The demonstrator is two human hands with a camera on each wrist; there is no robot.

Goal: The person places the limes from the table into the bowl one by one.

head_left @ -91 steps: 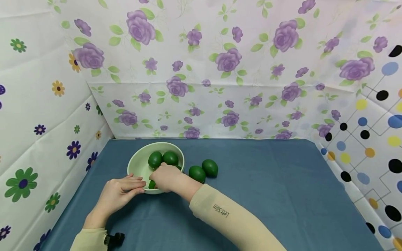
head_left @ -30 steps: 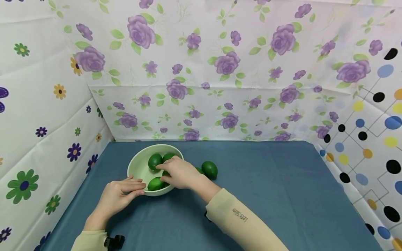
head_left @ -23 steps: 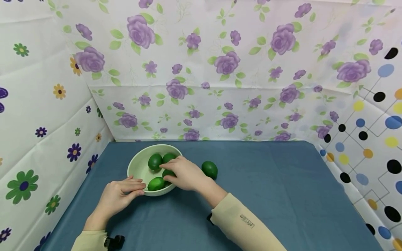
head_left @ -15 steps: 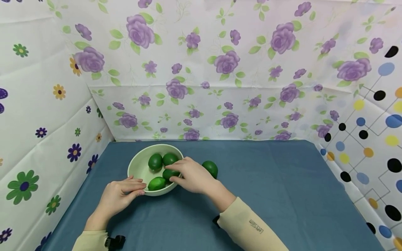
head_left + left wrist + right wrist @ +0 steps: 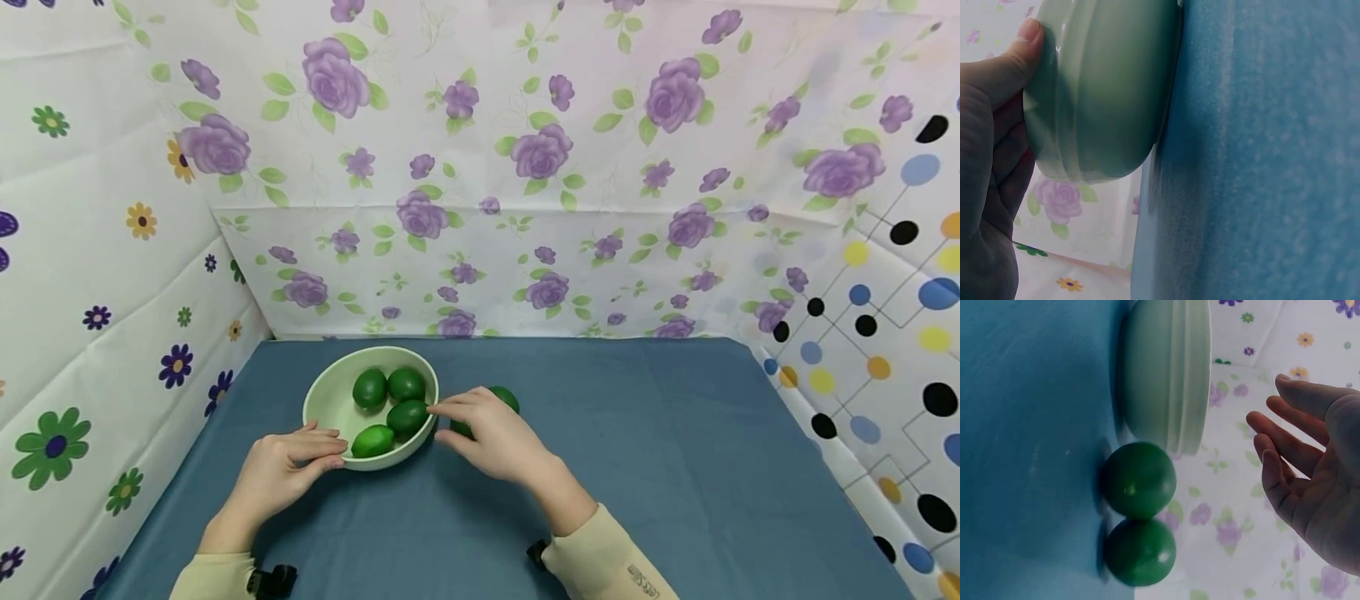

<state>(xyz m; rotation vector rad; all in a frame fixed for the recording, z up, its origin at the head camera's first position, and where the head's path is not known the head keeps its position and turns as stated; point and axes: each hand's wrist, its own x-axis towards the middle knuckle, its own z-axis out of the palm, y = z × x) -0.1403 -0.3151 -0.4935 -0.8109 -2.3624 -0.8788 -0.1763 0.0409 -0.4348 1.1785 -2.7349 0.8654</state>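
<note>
A pale green bowl (image 5: pixel 330 396) holds several limes; the front lime (image 5: pixel 372 441) is brighter green than the darker lime (image 5: pixel 407 417) beside it. My left hand (image 5: pixel 288 462) pinches the bowl's near-left rim, fingers over the edge; in the left wrist view the thumb (image 5: pixel 1025 40) lies at the rim. My right hand (image 5: pixel 491 433) hovers just right of the bowl, fingers spread and nothing in it. Under it sit two dark green limes on the cloth, the near lime (image 5: pixel 1140 480) close to the bowl and the far lime (image 5: pixel 506 397) partly hidden by the hand in the head view.
A blue cloth (image 5: pixel 660 450) covers the table. Behind it stands a floral backdrop (image 5: pixel 480 242), with a flower-print sheet (image 5: pixel 112 275) on the left and a dotted sheet (image 5: pixel 885 333) on the right.
My right hand has come out of the bowl and moved right, over the two limes outside, its fingers opening. The limes in the bowl now show fully. My left hand stays at the rim.
</note>
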